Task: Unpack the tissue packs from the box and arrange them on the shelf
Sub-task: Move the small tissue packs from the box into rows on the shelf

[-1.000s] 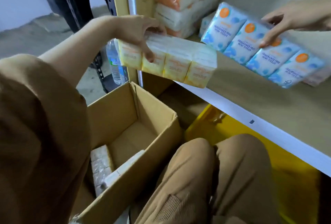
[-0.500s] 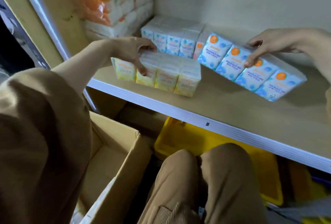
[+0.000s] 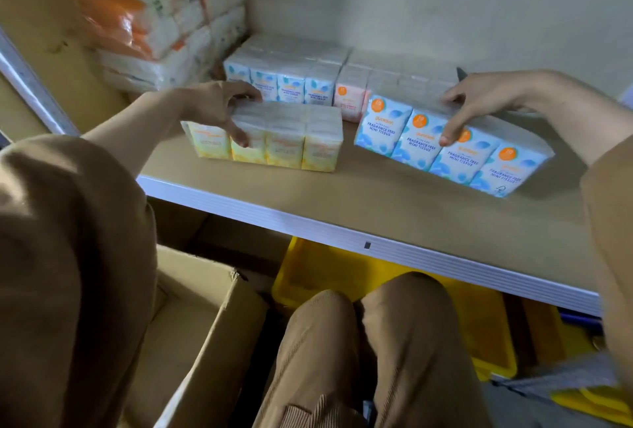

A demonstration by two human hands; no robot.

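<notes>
gripping a yellow pack (image 3: 291,139) in the left hand (image 3: 215,105) and a blue pack (image 3: 479,162) in the right hand (image 3: 479,98), the person may shove over rows (image 3: 291,85) deeper on the shelf (image 3: 376,208).

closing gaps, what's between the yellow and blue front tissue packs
In the head view, only bare shelf separates the yellow pack from the blue pack; a pink pack stands behind the gap.

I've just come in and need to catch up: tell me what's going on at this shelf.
A crouching person is shelving tissues. The left hand grips a yellow plastic-wrapped tissue multipack from above, and the right hand grips a blue-and-white plastic-wrapped tissue multipack beside it. Both appear to sit on the tan shelf board, in front of a back row of blue packs and a pink pack. The open brown cardboard box stands below, at the left.
</notes>
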